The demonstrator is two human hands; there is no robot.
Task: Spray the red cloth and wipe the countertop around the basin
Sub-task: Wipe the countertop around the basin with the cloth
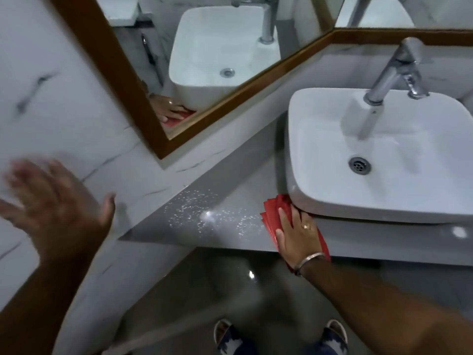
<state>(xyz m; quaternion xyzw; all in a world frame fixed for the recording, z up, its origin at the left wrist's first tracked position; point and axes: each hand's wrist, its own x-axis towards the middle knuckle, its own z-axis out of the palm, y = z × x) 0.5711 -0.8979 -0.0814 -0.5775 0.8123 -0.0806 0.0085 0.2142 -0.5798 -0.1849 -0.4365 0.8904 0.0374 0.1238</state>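
Dark glossy floor tiles [204,290] lie nearest, below both forearms, with two patterned slippers [281,336] at the bottom edge. Left hand [53,208], blurred, fingers spread wide, holds nothing and hangs in the air in front of the white marble-look wall tile [51,85]. Right hand [298,231] lies flat, palm down, pressing the folded red cloth [272,211] on the grey speckled stone countertop [194,231]. Cloth sits under the right palm, its far edge touching the foot of the white rounded-square ceramic basin [320,139]. Gold ring and thin metal bangle on that hand. Left of the right hand, between the two hands, spray droplets [197,211] sit on the counter.

Judged step: wiping beside the basin. To do it well, keep the palm flat, push the cloth tight along the basin foot, then sweep left through the droplets to the counter's end; avoid dragging the cloth's hanging part off the front edge.

Beyond the right hand: chrome tap [394,73], then the wood-framed mirror [179,60]. No brand, label or writing readable.
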